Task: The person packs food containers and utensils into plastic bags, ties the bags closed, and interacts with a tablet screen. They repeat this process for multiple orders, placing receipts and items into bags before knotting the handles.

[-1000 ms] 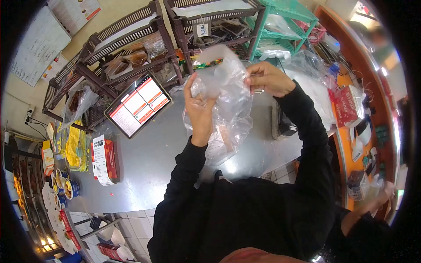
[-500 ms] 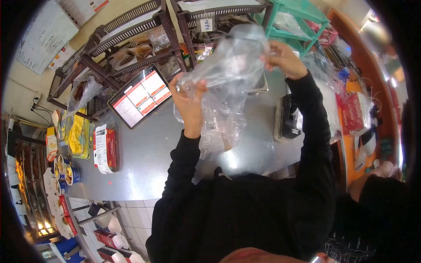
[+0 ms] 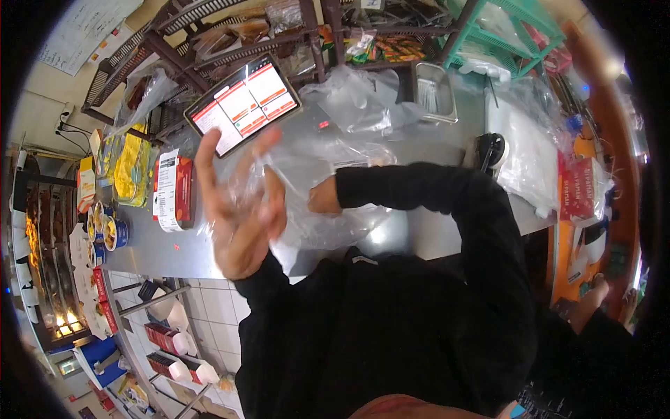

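Observation:
A clear plastic bag [image 3: 307, 221] spreads over the metal counter in front of me. My left hand [image 3: 244, 213] is raised at its left edge, fingers spread and somewhat blurred by motion. Closed against the bag's middle is my right hand [image 3: 325, 196], its fingertips hidden in the plastic. Another crumpled clear bag [image 3: 359, 101] lies farther back on the counter. The lit tablet [image 3: 248, 105] stands just beyond my left hand. Left of that hand is a red box [image 3: 183, 190] with a printed receipt [image 3: 167, 192] on its side.
Brown crates [image 3: 230, 66] and a green rack [image 3: 499, 35] line the back. A metal tray [image 3: 436, 94] sits before them. At right are a stack of plastic bags [image 3: 527, 157] and another person's hand [image 3: 592, 300]. Cups [image 3: 115, 233] and a yellow-filled container [image 3: 130, 167] stand left.
Both hands have come down from the lifted plastic, the right moving left and toward me. My left hand has opened. One crumpled bag now lies at the back, and the view has shifted.

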The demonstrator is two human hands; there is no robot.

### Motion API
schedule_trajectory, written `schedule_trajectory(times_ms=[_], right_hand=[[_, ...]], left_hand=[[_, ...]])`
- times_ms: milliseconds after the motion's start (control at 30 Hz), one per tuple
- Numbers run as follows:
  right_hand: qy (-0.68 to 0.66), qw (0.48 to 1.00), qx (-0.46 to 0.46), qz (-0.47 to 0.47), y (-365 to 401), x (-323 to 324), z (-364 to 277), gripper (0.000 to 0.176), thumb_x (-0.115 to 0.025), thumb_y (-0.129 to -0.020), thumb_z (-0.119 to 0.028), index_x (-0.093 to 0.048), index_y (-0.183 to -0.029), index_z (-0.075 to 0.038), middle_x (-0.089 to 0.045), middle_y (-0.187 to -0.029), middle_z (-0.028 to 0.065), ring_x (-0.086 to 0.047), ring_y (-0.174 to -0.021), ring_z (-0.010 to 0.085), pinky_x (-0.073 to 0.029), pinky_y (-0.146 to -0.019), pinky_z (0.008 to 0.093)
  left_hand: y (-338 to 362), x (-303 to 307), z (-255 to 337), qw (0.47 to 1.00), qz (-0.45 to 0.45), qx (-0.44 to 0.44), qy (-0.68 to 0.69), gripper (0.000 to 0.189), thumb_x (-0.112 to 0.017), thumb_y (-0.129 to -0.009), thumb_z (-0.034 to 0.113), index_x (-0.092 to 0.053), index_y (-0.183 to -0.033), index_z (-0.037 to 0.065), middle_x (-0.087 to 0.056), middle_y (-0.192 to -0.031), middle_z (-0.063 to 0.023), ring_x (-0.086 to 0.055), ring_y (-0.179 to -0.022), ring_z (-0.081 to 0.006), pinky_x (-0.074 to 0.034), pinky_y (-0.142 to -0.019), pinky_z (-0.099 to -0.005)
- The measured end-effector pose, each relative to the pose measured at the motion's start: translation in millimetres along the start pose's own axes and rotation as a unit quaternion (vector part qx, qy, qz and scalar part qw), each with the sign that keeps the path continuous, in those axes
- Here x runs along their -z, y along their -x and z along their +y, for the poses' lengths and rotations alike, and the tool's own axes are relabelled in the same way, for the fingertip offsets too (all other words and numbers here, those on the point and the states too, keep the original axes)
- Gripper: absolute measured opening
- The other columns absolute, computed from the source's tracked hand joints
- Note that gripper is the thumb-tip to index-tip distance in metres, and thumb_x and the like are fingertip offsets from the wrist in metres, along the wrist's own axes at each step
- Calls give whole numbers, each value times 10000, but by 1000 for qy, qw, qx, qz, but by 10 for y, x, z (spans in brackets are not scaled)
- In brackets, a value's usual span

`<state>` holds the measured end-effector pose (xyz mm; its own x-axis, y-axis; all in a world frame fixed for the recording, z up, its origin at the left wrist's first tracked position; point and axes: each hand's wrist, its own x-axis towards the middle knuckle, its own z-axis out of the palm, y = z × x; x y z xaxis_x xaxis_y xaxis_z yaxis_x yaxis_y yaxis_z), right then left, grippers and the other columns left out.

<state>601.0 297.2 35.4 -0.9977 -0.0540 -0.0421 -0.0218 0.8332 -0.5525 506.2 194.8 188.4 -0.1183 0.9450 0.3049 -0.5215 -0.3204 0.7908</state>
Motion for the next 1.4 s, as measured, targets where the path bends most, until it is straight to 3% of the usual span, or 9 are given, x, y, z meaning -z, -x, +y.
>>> schedule_trajectory(times_ms=[333,400,600,767,933,1100,1233,1300,1400], right_hand=[[181,935,-89,-291,-467,8,-217,343,-543,-669,-213,-556,-977,-61,-592,-892,103,-539,-886,268,-411,-758,390],[6,976,-18,-217,-173,611,-398,485,-511,-716,-157,-405,-1180,-63,-541,-986,144,-509,-930,304,-404,-794,403],[106,975,-82,-176,595,1505,-1218,298,-578,-720,-99,-523,-1013,-84,-541,-794,80,-533,-772,269,-430,-641,345],[-103,920,199,322,973,1452,-1201,393,-606,-658,-111,-488,-1027,-49,-524,-913,167,-526,-825,310,-428,-670,331],[-65,856,-85,506,468,100,-953,448,-584,-697,-104,-429,-1113,-48,-460,-1059,142,-493,-922,257,-409,-744,313],[-149,820,-222,506,-144,-788,-522,505,-562,-736,-97,-369,-1199,-47,-397,-1206,117,-459,-1018,203,-390,-817,296],[-507,628,-132,575,-105,-990,-380,488,-555,-764,-82,-336,-1199,-47,-436,-1154,106,-427,-1065,183,-358,-877,322],[-612,540,-67,574,-129,-987,-499,493,-554,-781,-97,-320,-1211,-43,-437,-1148,101,-433,-1049,176,-366,-870,313],[-356,729,-141,567,-135,-903,-618,469,-546,-776,-74,-347,-1199,-38,-461,-1106,103,-431,-1037,170,-372,-861,304]], left_hand=[[255,475,695,990,-51,121,-52,666,-552,-753,118,-96,-1238,98,-468,-869,-241,-506,-389,-191,-433,-280,-253],[317,632,905,971,-30,192,-141,650,-572,-762,134,-116,-1222,82,-502,-754,-207,-517,-387,-192,-428,-299,-249],[323,895,1297,926,27,212,-310,613,-589,-727,37,-191,-1193,78,-531,-741,-181,-511,-396,-158,-392,-332,-211],[502,1410,997,957,-39,-53,-284,1030,-784,-496,247,-116,-1273,152,-399,-1056,-215,-474,-743,-240,-406,-598,-333],[750,1875,308,888,-49,53,-454,1417,-835,-247,389,51,-1324,141,-40,-1381,-144,-51,-1274,-286,-95,-1016,-451],[594,1595,-347,854,-81,112,-501,626,-719,-597,101,-397,-1121,-13,-490,-1013,-158,-498,-887,-238,-415,-753,-320],[663,1855,-809,937,-65,46,-340,626,-685,-614,58,-368,-1153,30,-500,-865,-133,-505,-787,-198,-426,-651,-300],[492,1757,-878,867,-138,78,-473,590,-666,-617,47,-386,-1135,29,-502,-845,-154,-507,-760,-248,-421,-656,-319],[337,1764,-912,774,-262,-20,-577,520,-631,-620,24,-436,-1103,21,-503,-806,-184,-493,-722,-317,-413,-652,-345]])
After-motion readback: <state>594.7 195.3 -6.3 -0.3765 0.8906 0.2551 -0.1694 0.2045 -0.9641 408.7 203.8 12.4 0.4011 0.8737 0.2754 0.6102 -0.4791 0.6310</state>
